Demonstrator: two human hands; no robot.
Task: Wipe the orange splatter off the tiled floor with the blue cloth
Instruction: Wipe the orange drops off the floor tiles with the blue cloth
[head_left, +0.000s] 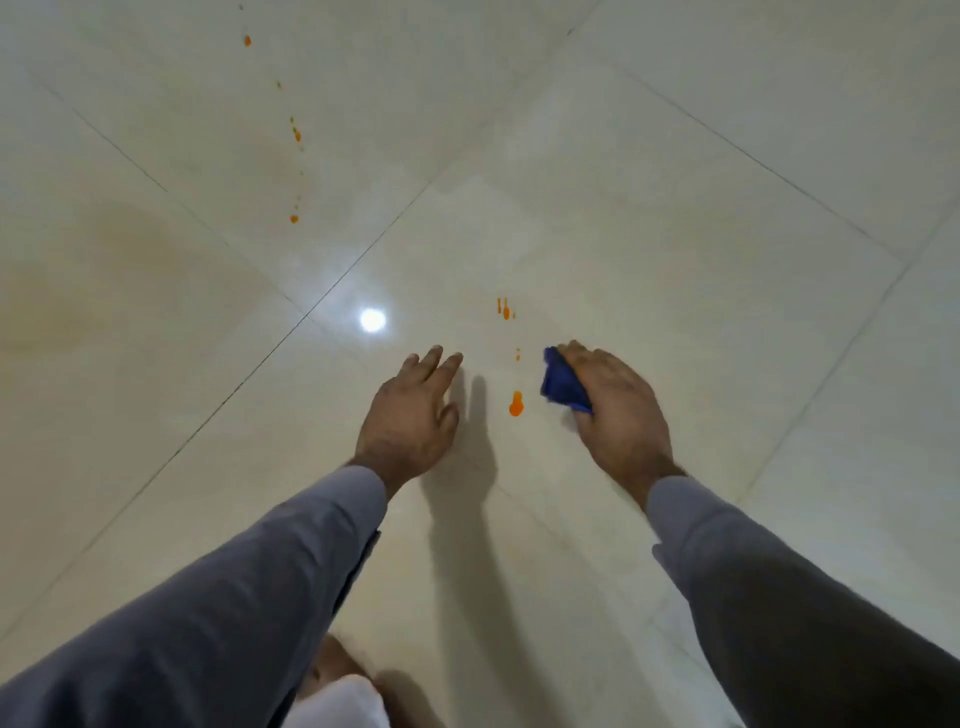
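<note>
Both arms reach forward and down over the tiled floor, grey sleeves to the wrists. Left hand is palm-down, fingers spread and loose, holding nothing; can't tell if it touches the tile. Right hand is palm-down too, fingers curled around the blue cloth — bunched up, sticking out from the thumb side of the hand.

Orange splatter: biggest blob sits between the two hands, just beside the cloth, not touching it. Small drip just beyond it, then a cluster of short streaks farther out. A second trail of drops runs well off to the upper left, across another tile.

Floor is glossy cream tile with thin dark grout lines, a bright light reflection beyond the left hand. Arm shadows fall between the hands. A bare foot and a bit of white fabric show at the bottom edge — nothing lies between cloth and blob.
</note>
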